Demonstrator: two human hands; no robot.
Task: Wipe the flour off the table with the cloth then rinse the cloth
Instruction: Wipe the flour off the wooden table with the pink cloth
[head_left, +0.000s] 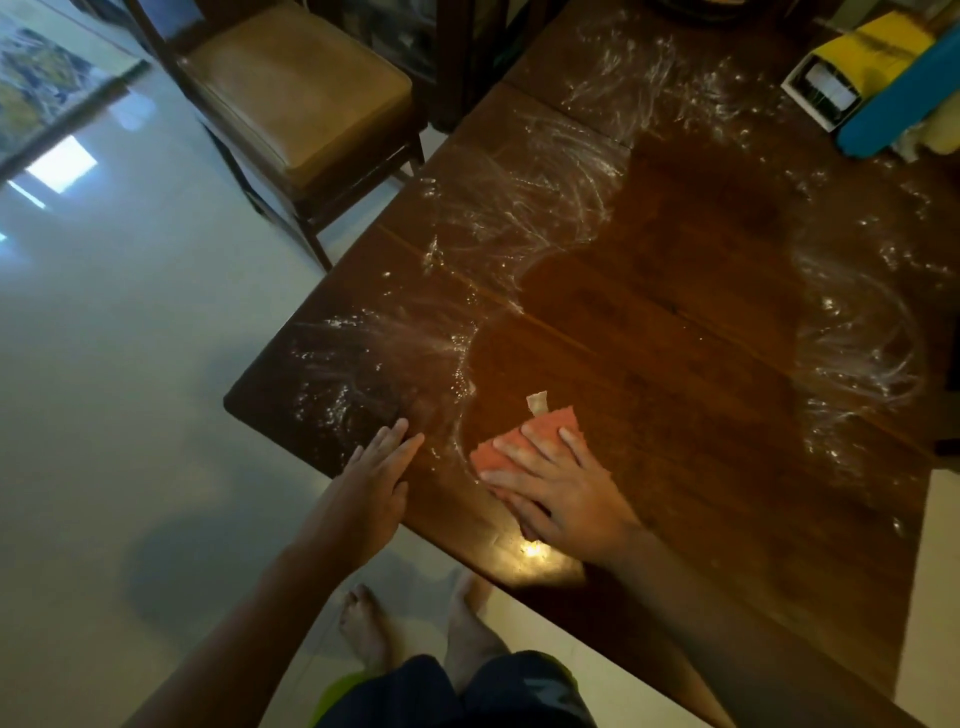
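Flat, the right hand (563, 493) spreads straight fingers (524, 457) on the cloth (540, 427).

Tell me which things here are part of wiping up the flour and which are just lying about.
Part of the job: cloth under the right hand, flour, table.
Lying about: chair, yellow package, blue object.

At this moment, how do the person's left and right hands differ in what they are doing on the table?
The right hand lies spread on the pink cloth; the left hand lies on the bare table. The right hand sits beside the dark wiped strip, the left hand by the flour smears at the corner. Both are palm down, fingers straight, near the table's edge.
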